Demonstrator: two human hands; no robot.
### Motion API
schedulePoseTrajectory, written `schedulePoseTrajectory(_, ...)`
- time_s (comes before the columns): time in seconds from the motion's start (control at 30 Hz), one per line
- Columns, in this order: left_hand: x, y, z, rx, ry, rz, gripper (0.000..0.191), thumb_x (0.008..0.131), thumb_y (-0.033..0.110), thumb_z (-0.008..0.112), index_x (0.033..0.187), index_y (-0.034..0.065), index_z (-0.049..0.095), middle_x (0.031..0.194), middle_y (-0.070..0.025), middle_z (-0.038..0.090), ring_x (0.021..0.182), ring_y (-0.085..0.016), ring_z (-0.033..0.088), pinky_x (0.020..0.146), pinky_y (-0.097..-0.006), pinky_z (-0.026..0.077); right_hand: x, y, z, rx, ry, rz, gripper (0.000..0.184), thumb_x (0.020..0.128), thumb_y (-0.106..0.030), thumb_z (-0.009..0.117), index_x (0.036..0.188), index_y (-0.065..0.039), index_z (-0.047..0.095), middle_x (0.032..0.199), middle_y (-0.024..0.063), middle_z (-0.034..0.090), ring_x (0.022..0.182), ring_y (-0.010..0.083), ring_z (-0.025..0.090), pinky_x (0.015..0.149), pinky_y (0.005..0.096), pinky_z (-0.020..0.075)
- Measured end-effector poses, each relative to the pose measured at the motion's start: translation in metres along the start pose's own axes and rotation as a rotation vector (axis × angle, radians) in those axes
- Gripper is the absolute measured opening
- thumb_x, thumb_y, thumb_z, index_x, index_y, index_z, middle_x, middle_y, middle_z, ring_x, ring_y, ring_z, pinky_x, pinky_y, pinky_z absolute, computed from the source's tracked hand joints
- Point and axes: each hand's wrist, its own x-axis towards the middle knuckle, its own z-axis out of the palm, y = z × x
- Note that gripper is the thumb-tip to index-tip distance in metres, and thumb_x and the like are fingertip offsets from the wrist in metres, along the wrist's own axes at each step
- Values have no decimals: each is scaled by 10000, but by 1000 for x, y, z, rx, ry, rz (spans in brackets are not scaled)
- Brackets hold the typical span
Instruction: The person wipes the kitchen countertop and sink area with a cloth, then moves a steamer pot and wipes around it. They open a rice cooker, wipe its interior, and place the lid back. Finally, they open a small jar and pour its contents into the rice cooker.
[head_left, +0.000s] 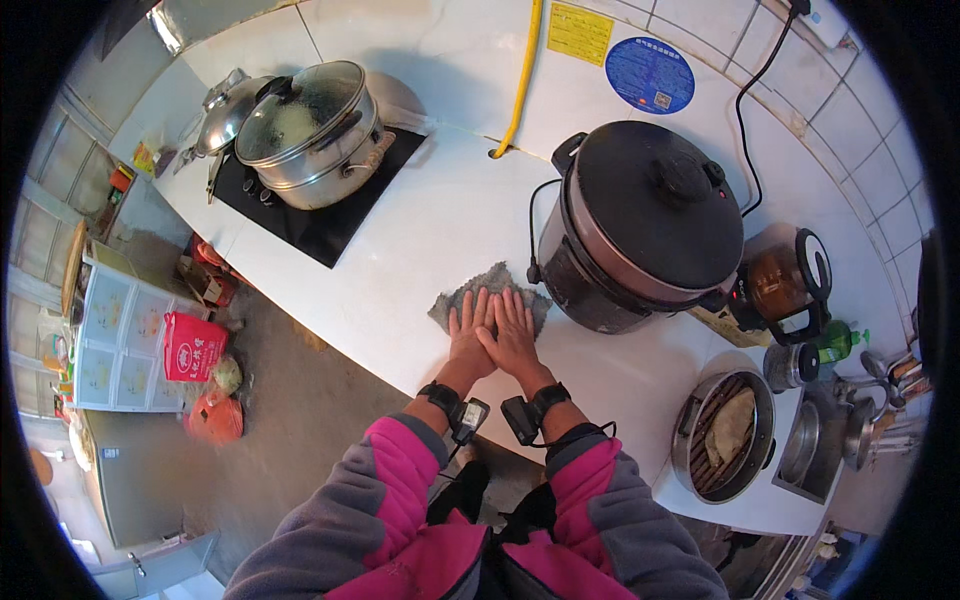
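Both palms lie flat on a grey cleaning cloth (491, 279), which is spread on the white countertop (420, 225). My left hand (471, 337) points away from me, its fingers stretched out over the cloth. Beside it, my right hand (515, 341) presses down with its thumb lapping over the left hand. Neither hand grips the cloth; its ragged edges show around the fingers. Just right of the cloth stands a large electric pressure cooker (645, 225) with a black lid.
A steamer pot (315, 142) with a glass lid sits on a black gas hob (337, 217), near a wok lid (225, 124). At right are a glass kettle (780, 285), a jar (787, 366), a round pan holding food (697, 472) and a sink (806, 450). A yellow hose (520, 82) enters the counter.
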Motion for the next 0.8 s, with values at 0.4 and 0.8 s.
schedulePoseTrajectory(0.4, 34, -31, -7, -23, 24, 59, 900, 875, 437, 573, 1578, 120, 110, 1645, -136, 5, 1501, -411, -23, 1133, -667, 93, 43, -9, 17, -68, 126, 55, 804, 910, -457, 516, 1513, 10, 263, 1598, 219, 184, 1487, 385, 131, 1184, 554, 109)
schedulePoseTrajectory(0.8, 71, -69, -12, -12, 122, 144, 894, 857, 402, 603, 1571, 115, 147, 1640, -142, 55, 1497, -425, 32, 1118, -680, 137, 89, -20, 25, 13, 164, 99, 831, 911, -432, 545, 1522, 21, 211, 1598, 238, 142, 1492, 402, 78, 1189, 561, 72)
